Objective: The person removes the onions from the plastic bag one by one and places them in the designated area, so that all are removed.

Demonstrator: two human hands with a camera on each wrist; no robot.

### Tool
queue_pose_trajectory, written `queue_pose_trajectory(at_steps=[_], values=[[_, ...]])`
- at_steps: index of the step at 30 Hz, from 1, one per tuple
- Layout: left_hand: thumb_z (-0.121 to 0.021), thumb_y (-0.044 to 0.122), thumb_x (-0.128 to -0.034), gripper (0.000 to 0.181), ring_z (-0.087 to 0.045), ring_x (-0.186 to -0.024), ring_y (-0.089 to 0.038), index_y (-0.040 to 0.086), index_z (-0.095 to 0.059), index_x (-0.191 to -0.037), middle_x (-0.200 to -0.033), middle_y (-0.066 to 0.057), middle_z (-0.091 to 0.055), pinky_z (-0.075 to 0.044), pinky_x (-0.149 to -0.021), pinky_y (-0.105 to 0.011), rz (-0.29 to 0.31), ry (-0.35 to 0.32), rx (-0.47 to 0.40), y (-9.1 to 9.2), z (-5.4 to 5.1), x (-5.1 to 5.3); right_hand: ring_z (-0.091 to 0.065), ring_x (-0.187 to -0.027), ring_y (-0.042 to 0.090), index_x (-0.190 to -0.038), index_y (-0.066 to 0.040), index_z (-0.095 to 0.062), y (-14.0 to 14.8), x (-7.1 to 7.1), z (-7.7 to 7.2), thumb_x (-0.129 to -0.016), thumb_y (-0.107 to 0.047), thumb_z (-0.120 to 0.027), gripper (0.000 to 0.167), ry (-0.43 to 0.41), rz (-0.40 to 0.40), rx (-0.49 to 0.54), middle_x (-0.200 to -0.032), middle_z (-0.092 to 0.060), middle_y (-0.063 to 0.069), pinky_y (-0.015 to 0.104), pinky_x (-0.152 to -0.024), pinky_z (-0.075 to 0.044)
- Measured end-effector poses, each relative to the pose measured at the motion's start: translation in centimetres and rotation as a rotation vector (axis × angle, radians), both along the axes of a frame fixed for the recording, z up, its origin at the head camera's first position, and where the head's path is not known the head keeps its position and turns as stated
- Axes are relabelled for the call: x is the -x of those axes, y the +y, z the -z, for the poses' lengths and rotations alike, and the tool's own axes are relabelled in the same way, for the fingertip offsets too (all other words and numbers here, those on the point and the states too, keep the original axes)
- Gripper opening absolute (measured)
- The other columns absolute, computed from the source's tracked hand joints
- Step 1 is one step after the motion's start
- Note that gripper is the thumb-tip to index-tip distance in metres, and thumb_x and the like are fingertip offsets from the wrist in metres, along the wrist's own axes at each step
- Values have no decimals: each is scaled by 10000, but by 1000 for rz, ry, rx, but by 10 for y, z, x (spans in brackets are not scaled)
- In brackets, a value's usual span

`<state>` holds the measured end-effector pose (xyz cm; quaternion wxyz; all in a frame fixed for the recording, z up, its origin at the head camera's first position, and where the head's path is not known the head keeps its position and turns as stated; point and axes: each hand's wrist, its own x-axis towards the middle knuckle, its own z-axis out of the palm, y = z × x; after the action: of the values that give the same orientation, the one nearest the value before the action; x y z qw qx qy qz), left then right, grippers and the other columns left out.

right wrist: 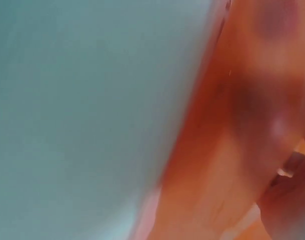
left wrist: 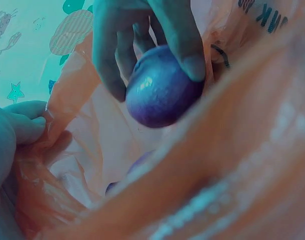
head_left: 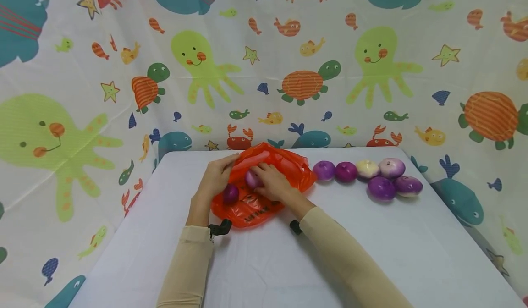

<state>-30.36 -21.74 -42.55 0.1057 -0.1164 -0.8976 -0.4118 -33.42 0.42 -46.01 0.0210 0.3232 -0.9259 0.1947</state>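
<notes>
An orange-red plastic bag point(head_left: 264, 151) lies spread at the middle of the table, its mouth held wide. My left hand point(head_left: 214, 176) pinches the bag's left edge, thumb on one side of the film, as the left wrist view shows. Inside the mouth, my right hand point(head_left: 273, 183) grips a shiny red onion point(left wrist: 160, 95) between thumb and fingers. Another red onion point(head_left: 230, 194) sits at the bag's left side, beneath my left hand. The bag's near wall point(left wrist: 242, 165) hides most of what lies lower down. Blurred orange film point(right wrist: 207, 150) fills much of the right wrist view.
To the right of the bag, several onions stand together: purple ones point(head_left: 323, 171), a cream-white one point(head_left: 366, 168) and two-toned ones point(head_left: 392, 167). A white cloth covers the table point(head_left: 255, 271). Behind it hangs a curtain point(head_left: 272, 46) printed with sea animals.
</notes>
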Motion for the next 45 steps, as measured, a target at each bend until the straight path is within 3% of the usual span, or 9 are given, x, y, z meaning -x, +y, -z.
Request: queue_pose_trajectory(at_steps=[11,22,28,45], values=[[-532,205,-1094,411,-582,-1376,-326,302,-592,-1489,-1476,-55,-629,-479,-1128,-568,-11,-32,-6,1,0,0,-457,-1395,265,-1552,-234,-444,31,-11,-8,-881,-302,-843,784,72,16,85,-1524,-491,45,482,-1117,-513],[-530,196,-1093,421,-571,-1392,-333,301,-581,-1498,-1488,-53,-620,-470,-1134,-575,-8,-56,-17,2,-2,-2,-413,-1462,345,-1549,-192,-477,56,-28,-13,-897,-252,-819,739,106,33,161,-1583,-447,113,551,-1154,-469],[-539,216,-1092,408,-583,-1379,-329,288,-593,-1489,-1467,-54,-636,-472,-1134,-572,-20,-40,-6,1,-2,-2,-450,-1412,318,-1536,-211,-500,67,-34,-14,-885,-259,-832,732,147,32,171,-1537,-484,90,526,-1099,-524],[-533,194,-1090,421,-585,-1374,-329,323,-591,-1487,-1476,-52,-629,-485,-1120,-570,-26,-55,-27,1,-3,-4,-464,-1383,289,-1523,-206,-534,97,-40,-32,-836,-262,-862,763,140,115,205,-1500,-526,73,516,-1041,-568]])
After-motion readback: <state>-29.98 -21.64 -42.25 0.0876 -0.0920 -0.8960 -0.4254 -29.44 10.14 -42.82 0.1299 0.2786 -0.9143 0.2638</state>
